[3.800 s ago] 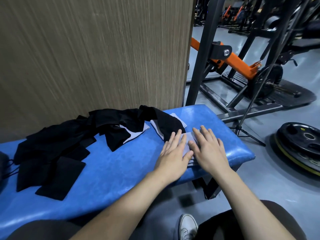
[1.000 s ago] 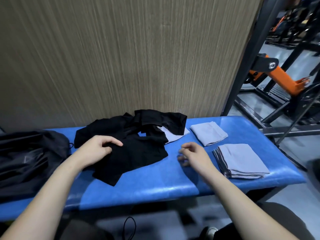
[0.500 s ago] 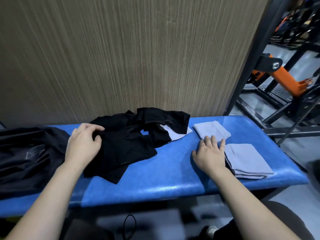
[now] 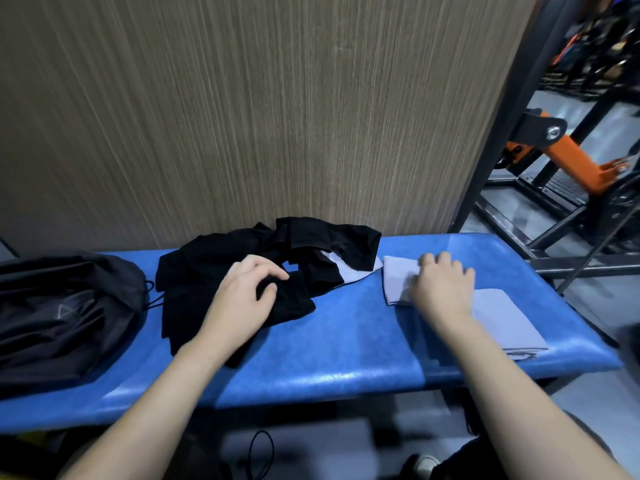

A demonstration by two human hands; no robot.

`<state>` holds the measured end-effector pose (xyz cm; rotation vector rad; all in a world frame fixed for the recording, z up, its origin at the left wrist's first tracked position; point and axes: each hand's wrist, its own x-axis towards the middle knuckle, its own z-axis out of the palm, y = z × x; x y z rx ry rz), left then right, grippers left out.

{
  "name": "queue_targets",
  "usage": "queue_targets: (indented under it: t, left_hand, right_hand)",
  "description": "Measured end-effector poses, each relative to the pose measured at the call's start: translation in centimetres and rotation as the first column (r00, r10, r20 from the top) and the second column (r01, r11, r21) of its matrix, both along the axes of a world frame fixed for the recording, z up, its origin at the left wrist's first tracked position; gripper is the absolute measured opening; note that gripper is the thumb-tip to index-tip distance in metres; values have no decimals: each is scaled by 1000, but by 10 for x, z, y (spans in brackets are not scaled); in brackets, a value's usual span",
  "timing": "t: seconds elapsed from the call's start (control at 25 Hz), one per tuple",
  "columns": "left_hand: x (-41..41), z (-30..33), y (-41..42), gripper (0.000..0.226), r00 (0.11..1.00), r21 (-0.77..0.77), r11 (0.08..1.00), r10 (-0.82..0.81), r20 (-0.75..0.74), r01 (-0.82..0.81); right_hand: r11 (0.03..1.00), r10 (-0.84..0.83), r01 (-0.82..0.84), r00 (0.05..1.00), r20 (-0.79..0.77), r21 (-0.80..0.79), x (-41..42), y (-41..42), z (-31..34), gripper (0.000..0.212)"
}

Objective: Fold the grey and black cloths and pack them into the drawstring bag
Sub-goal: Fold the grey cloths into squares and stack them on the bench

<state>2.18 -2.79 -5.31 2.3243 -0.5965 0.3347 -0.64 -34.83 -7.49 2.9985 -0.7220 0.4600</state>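
Observation:
A heap of black cloths (image 4: 214, 268) lies on the blue bench (image 4: 329, 344) against the wall. My left hand (image 4: 242, 299) rests on the heap, its thumb and curled fingers pinching a fold of black cloth (image 4: 294, 299). One grey cloth (image 4: 349, 271) peeks out from under the heap's right side. My right hand (image 4: 441, 287) sits with curled fingers on a small folded grey cloth (image 4: 394, 280). A stack of folded grey cloths (image 4: 505, 317) lies just right of it, partly under my wrist. The black drawstring bag (image 4: 62, 317) lies flat at the bench's left end.
A wood-grain wall panel (image 4: 259, 109) rises right behind the bench. Black steel gym frames and an orange machine arm (image 4: 575, 161) stand on the floor to the right. A cord loop (image 4: 261, 452) and my shoe (image 4: 420, 465) are under the bench's front edge.
My left hand moved right across the black heap and closed on a fold. My right hand left the stack's edge and moved up onto the small folded grey cloth, curling its fingers.

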Motion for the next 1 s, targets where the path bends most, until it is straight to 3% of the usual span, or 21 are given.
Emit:
queue_targets:
  t: [0.12, 0.24, 0.4, 0.52, 0.6, 0.76, 0.88, 1.0]
  left_hand:
    - [1, -4, 0, 28, 999, 12, 1000, -1, -41, 2]
    - [2, -7, 2, 28, 998, 12, 1000, -2, -69, 3]
    - [3, -10, 3, 28, 997, 14, 1000, -11, -78, 12]
    - [2, -10, 2, 28, 994, 6, 1000, -28, -102, 29]
    - [1, -9, 1, 28, 994, -22, 999, -46, -95, 44]
    - [-6, -2, -14, 29, 975, -248, 966, -117, -188, 68]
    - [-16, 5, -34, 23, 878, -493, 870, -218, -427, -24]
    - [-27, 4, -45, 27, 632, -666, 709, -411, -658, -233]
  right_hand:
    - [975, -160, 198, 941, -298, 103, 15, -32, 21, 33]
    - [964, -85, 164, 937, -339, 210, 30, -41, 18, 22]
    - [963, -51, 106, 974, -222, 247, 43, -44, 2, 25]
    - [888, -83, 105, 994, -69, 448, 47, -44, 2, 38]
    - [851, -57, -5, 993, 102, 525, 46, -36, 12, 38]
    - [869, 278, -428, 838, 470, 250, 32, -3, 41, 34]
    - [783, 556, -621, 680, 479, -27, 13, 39, 59, 36]
    - [636, 729, -770, 577, 370, -52, -9, 80, 48, 32]
